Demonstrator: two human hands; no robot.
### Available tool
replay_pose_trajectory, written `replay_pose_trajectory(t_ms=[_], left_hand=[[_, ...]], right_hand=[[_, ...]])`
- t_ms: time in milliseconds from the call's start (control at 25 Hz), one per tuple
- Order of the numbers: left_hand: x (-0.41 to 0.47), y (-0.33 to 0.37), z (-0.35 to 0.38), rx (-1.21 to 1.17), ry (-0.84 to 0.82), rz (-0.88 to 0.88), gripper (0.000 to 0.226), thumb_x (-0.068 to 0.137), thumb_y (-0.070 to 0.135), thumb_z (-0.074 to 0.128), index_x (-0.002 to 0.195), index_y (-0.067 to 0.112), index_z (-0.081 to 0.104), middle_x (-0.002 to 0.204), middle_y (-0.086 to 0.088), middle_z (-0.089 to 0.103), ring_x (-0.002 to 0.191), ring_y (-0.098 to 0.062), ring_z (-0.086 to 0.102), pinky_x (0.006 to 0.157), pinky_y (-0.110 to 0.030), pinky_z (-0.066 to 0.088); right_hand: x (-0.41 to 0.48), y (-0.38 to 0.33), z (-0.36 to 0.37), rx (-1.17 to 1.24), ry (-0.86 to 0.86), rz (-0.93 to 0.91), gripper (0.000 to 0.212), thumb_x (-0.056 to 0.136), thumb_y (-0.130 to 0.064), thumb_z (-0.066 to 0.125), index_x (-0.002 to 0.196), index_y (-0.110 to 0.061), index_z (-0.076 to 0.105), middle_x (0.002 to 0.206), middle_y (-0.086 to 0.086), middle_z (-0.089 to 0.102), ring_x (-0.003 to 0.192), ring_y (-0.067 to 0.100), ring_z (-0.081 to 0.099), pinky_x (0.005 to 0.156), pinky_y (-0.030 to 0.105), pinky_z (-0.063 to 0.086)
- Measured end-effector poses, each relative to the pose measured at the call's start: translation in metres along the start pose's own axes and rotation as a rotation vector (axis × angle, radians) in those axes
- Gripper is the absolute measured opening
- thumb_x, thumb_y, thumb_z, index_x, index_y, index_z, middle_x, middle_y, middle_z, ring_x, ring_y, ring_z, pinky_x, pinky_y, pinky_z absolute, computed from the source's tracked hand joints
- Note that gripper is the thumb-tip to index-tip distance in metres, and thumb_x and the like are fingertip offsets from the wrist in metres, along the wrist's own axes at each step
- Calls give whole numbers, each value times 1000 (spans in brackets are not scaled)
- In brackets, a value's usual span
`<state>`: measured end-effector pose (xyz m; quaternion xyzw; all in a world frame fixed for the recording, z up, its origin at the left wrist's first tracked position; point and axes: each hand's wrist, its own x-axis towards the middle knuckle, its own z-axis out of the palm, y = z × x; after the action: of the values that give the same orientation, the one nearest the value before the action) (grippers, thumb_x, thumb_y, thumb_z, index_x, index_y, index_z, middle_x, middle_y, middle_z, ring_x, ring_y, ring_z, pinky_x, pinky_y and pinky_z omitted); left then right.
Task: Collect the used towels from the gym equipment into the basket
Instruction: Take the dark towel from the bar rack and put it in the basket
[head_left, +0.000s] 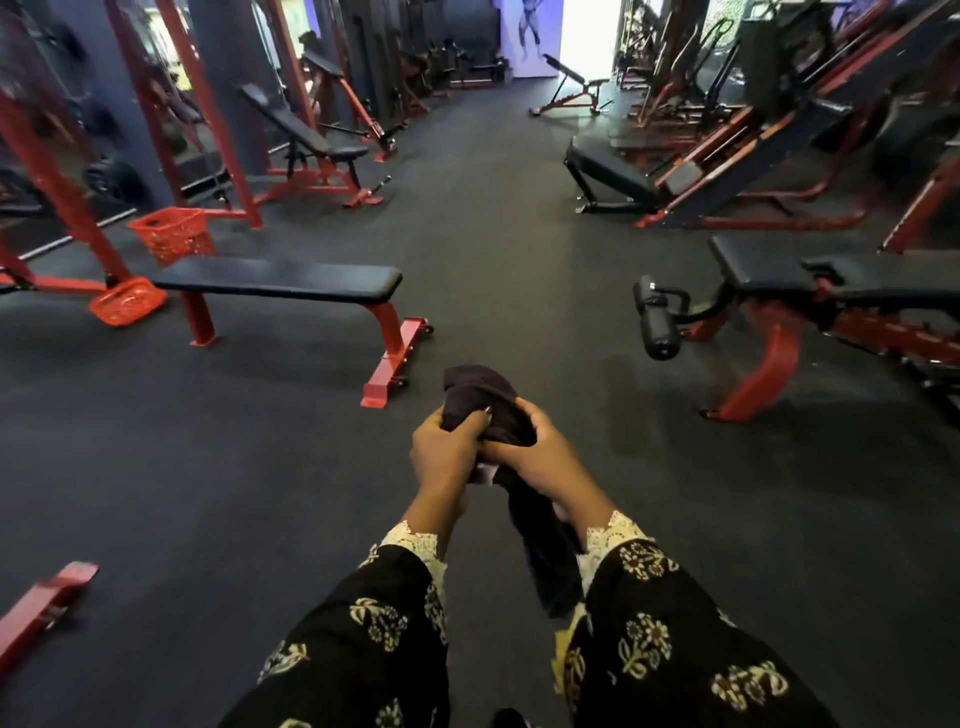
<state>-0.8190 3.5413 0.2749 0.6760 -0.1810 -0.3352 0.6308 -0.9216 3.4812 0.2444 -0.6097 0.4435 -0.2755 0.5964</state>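
A dark towel is bunched between both of my hands at the centre of the view, with one end hanging down between my forearms. My left hand grips its left side and my right hand grips its right side. A red plastic basket stands on the floor at the left, behind a flat bench, well away from my hands. A second red basket lies tilted on the floor near the bench's left end.
A flat black bench with red legs stands ahead left. An adjustable bench with foot rollers is at the right. Racks and machines line both sides, with a dark rubber floor aisle between them. A red frame foot lies at lower left.
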Motion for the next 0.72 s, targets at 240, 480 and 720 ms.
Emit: replay_pose_trajectory(t_ms=[240, 480, 720], left_hand=[[170, 53, 69, -169, -53, -45, 16, 76, 16, 76, 91, 12, 72, 87, -11, 76, 82, -31, 73, 68, -44, 61], [355, 75, 130, -215, -82, -12, 30, 75, 9, 78, 104, 4, 70, 96, -16, 75, 89, -33, 72, 80, -46, 60], [561, 129, 203, -182, -119, -2, 35, 76, 15, 78, 109, 8, 69, 95, -11, 75, 86, -26, 74, 82, -48, 59]], right_hand=[[183, -58, -19, -20, 64, -115, 99, 38, -51, 85, 131, -41, 53, 119, -5, 67, 104, 10, 66, 92, 36, 56], [374, -66, -15, 1, 118, -204, 96, 47, -48, 87, 135, -36, 52, 126, -8, 65, 113, 8, 63, 99, 37, 52], [588, -119, -19, -20, 165, -191, 95, 51, -46, 86, 138, -36, 49, 126, -8, 65, 113, 8, 62, 97, 35, 53]])
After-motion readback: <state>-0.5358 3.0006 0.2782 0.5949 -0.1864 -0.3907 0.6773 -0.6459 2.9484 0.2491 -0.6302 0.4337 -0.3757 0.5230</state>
